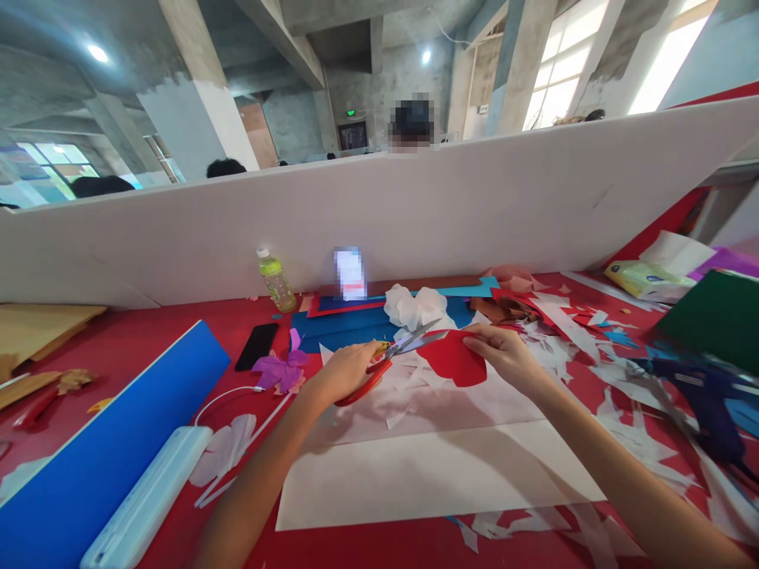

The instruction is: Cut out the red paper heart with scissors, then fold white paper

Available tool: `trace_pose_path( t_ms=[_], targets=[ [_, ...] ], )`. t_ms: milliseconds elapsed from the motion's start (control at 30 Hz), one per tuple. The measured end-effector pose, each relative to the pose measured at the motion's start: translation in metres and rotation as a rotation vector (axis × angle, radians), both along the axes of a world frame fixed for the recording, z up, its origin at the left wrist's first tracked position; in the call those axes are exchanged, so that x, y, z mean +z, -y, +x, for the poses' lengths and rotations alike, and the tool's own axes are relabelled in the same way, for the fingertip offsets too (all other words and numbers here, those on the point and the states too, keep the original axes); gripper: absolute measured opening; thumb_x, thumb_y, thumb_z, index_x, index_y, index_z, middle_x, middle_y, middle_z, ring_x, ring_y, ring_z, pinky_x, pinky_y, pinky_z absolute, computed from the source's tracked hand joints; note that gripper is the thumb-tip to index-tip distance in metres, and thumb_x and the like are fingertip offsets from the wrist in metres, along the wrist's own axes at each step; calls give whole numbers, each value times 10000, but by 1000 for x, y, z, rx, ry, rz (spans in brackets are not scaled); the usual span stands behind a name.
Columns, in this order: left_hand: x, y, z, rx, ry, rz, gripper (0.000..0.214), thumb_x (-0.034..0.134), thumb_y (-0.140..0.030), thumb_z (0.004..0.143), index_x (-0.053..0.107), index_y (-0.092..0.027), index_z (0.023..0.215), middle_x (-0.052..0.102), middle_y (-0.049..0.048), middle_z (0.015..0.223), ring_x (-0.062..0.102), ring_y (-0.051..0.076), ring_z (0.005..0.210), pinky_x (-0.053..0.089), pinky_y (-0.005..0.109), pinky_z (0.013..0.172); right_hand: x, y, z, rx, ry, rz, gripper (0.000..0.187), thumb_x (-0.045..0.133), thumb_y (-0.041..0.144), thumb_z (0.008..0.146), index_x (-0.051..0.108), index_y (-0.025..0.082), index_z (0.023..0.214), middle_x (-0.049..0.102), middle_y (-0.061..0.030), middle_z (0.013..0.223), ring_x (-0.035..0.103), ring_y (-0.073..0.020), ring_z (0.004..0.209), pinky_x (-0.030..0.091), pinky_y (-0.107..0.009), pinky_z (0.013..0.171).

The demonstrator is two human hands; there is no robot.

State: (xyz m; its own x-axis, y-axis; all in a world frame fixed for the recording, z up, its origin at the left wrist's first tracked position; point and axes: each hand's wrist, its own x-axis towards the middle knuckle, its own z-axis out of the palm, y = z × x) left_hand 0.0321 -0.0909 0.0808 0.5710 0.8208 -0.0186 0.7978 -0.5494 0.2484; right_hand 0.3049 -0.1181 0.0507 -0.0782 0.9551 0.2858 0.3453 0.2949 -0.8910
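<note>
Grasping red-handled scissors, the left hand is aiming their parted blades toward two o'clock, at red paper (a rounded piece) that the right hand is pinching near its two-o'clock edge; white paper petals are lying at its eleven o'clock.

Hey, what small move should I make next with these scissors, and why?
I'd probably make one short snip with the left hand: its red-handled metal scissors stand open at the upper-left edge of the curved red paper piece, while the right hand pinches that piece's right side.
</note>
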Motion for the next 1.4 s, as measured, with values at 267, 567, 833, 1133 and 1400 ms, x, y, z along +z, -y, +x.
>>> trace_pose_path(
  t_ms=[267,567,833,1133,1400],
  targets=[
    [-3,0,6,-14,13,3,339,385,-323,868,511,-189,1152,616,100,1106,581,248,982,426,306,789,0,0,-1,43,19,5,309,474,460,806,610,185,844,634,-48,753,569,-187,675,431,-281,540],
    [-12,-3,8,-20,101,-16,283,372,-282,866,554,-201,1066,641,73,1031,601,225,906,428,281,739,-1,0,-3,-38,1,8,315,492,456,789,637,186,859,636,-38,749,559,-182,678,419,-273,553],
    [-18,-3,9,-30,125,29,200,436,-306,829,578,-190,907,657,54,858,602,189,722,387,250,610,-6,-3,-2,-53,-12,22,272,502,433,785,618,191,829,611,-24,710,545,-170,648,407,-265,531],
    [-14,-1,11,-9,150,-3,205,397,-237,842,593,-182,866,648,38,792,571,149,655,355,224,564,-6,-3,-2,-59,6,36,263,486,429,791,601,195,816,582,-21,684,526,-164,632,398,-266,515],
    [-6,-4,4,-46,27,58,221,434,-304,824,620,-187,850,652,50,788,577,168,678,338,226,559,-3,-1,0,-25,50,27,277,479,424,800,615,186,844,641,-45,794,574,-185,701,436,-276,566]
  ],
)
